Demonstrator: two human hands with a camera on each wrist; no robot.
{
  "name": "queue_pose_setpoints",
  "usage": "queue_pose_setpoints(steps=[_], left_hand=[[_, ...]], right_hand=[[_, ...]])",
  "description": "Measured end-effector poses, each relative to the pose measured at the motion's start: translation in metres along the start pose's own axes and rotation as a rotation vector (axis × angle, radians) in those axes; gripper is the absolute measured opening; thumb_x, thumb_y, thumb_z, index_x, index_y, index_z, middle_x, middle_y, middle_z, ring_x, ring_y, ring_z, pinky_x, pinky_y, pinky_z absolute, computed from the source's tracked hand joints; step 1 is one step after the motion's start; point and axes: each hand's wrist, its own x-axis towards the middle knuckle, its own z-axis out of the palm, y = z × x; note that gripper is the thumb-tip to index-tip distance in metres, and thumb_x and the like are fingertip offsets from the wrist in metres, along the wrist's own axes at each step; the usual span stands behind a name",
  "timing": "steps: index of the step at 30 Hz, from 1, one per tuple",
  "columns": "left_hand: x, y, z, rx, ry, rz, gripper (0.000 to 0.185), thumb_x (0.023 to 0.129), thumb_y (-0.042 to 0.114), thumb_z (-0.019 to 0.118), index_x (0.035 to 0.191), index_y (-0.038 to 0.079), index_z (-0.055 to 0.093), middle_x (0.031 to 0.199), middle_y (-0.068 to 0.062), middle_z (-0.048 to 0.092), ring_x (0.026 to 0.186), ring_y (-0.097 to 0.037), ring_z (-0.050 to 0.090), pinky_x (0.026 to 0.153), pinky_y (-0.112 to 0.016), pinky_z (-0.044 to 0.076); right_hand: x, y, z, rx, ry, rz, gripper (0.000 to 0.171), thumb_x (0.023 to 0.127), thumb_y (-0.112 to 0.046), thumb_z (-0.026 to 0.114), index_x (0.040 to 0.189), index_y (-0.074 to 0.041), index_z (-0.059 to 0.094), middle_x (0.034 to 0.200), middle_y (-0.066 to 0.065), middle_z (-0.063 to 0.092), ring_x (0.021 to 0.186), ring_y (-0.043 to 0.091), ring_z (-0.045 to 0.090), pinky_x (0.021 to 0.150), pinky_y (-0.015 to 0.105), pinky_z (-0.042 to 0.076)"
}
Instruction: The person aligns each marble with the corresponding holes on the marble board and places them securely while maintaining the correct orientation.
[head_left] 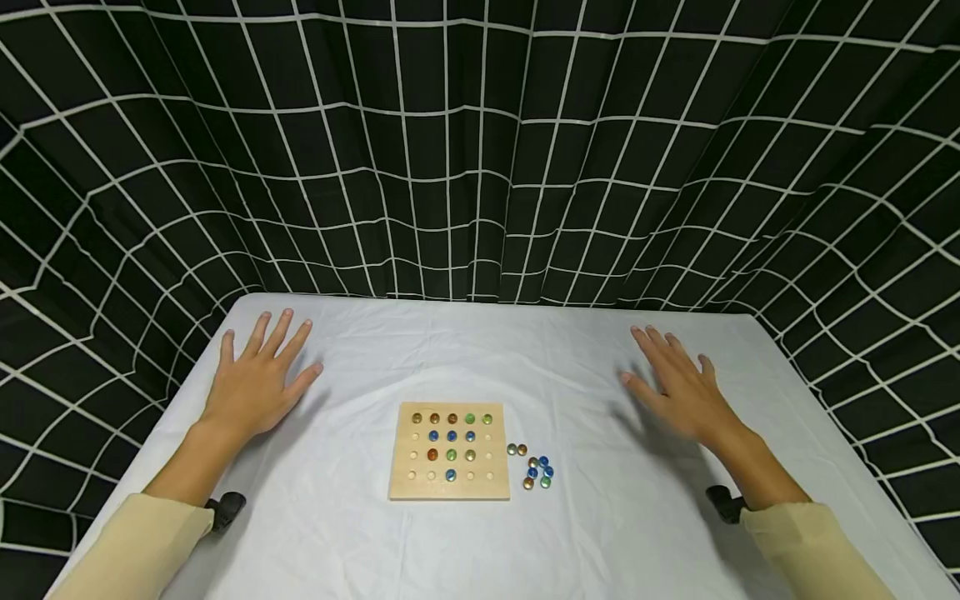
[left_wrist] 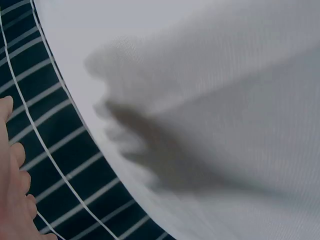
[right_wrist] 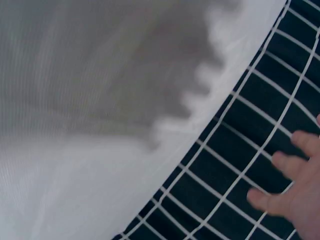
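Observation:
A wooden peg-hole board (head_left: pixel 402 486) lies on the white-covered table, with rows of round hollows. Glass marbles in amber, green and blue fill its top row and several middle hollows, and one blue marble (head_left: pixel 451 475) sits in the bottom row. Right of the board, several loose marbles (head_left: pixel 532 472) lie in a small cluster. My left hand (head_left: pixel 251 387) hovers over the table's left side, fingers spread, holding nothing. Over the right side my right hand (head_left: pixel 678 387) is also raised and spread, with nothing in it. Both wrist views show only fingers and their shadows on the cloth.
White cloth covers the table (head_left: pixel 337 550). A black curtain with a white grid (head_left: pixel 465 150) hangs behind it and along both sides. Dark wrist straps (head_left: pixel 227 510) show at the cuffs of the light sleeves (head_left: pixel 138 542).

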Motion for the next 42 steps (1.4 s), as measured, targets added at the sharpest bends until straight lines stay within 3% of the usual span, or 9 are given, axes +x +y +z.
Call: queue_pose_setpoints(steps=[5,10,13,17,20,25,27,35,42], left_hand=[[-0.007,0.021,-0.001,-0.035,0.025,0.089,0.07,0.101,0.055,0.043,0.158,0.016,0.03,0.165,-0.012,0.018,0.151,-0.038,0.013,0.111,-0.073,0.007],[-0.015,0.043,0.003,-0.084,-0.014,0.172,0.07,0.101,0.058,0.043,0.157,0.019,0.032,0.164,-0.008,0.023,0.15,-0.036,0.018,0.112,-0.071,0.012],[-0.02,0.055,0.008,-0.115,-0.048,0.215,0.07,0.1,0.06,0.042,0.157,0.021,0.033,0.163,-0.005,0.026,0.15,-0.034,0.019,0.113,-0.069,0.013],[-0.027,0.068,0.014,-0.152,-0.086,0.272,0.07,0.099,0.061,0.044,0.156,0.021,0.035,0.162,-0.004,0.03,0.149,-0.034,0.024,0.113,-0.068,0.016],[-0.032,0.075,0.017,-0.185,-0.129,0.305,0.071,0.098,0.06,0.048,0.156,0.02,0.037,0.161,-0.003,0.032,0.148,-0.033,0.026,0.113,-0.068,0.018],[-0.037,0.081,0.024,-0.212,-0.192,0.338,0.074,0.096,0.062,0.05,0.155,0.02,0.037,0.16,-0.001,0.034,0.148,-0.031,0.026,0.114,-0.067,0.017],[-0.037,0.082,0.026,-0.215,-0.205,0.347,0.076,0.095,0.065,0.05,0.156,0.02,0.037,0.16,-0.001,0.033,0.149,-0.03,0.026,0.114,-0.066,0.018],[-0.033,0.091,0.027,-0.228,-0.264,0.366,0.084,0.09,0.074,0.045,0.156,0.022,0.036,0.16,-0.001,0.033,0.149,-0.029,0.025,0.115,-0.066,0.018],[-0.029,0.093,0.027,-0.227,-0.298,0.368,0.096,0.083,0.082,0.046,0.156,0.02,0.037,0.16,-0.001,0.034,0.149,-0.029,0.026,0.114,-0.067,0.018]], right_hand=[[-0.002,-0.011,0.002,0.181,-0.019,-0.139,0.074,0.099,-0.035,0.063,0.16,-0.018,0.024,0.159,0.018,0.032,0.143,0.046,0.029,0.106,0.071,0.025],[-0.004,-0.022,0.007,0.352,-0.104,-0.175,0.07,0.099,-0.025,0.064,0.158,-0.021,0.027,0.154,0.01,0.043,0.144,0.033,0.034,0.109,0.056,0.035],[-0.006,-0.029,0.011,0.398,-0.106,-0.207,0.067,0.097,-0.019,0.066,0.155,-0.02,0.034,0.145,0.005,0.054,0.142,0.027,0.038,0.112,0.037,0.035],[-0.008,-0.036,0.018,0.486,-0.111,-0.233,0.062,0.094,-0.014,0.07,0.15,-0.017,0.044,0.131,0.004,0.066,0.136,0.028,0.047,0.105,0.013,0.032],[-0.01,-0.041,0.024,0.544,-0.143,-0.227,0.061,0.091,-0.012,0.072,0.147,-0.016,0.048,0.122,0.005,0.07,0.133,0.031,0.05,0.105,0.017,0.036],[-0.014,-0.05,0.03,0.557,-0.214,-0.196,0.058,0.087,-0.011,0.077,0.14,-0.014,0.055,0.115,0.0,0.073,0.125,0.028,0.058,0.105,0.047,0.04],[-0.015,-0.054,0.033,0.561,-0.244,-0.198,0.055,0.086,-0.011,0.078,0.137,-0.011,0.058,0.114,0.0,0.073,0.119,0.024,0.062,0.104,0.052,0.041],[-0.019,-0.063,0.042,0.611,-0.326,-0.257,0.048,0.085,-0.009,0.078,0.13,-0.004,0.062,0.111,0.002,0.074,0.11,0.024,0.067,0.098,0.047,0.048],[-0.018,-0.07,0.05,0.619,-0.395,-0.239,0.042,0.087,-0.008,0.076,0.127,-0.006,0.065,0.11,-0.001,0.074,0.111,0.019,0.066,0.102,0.037,0.047]])
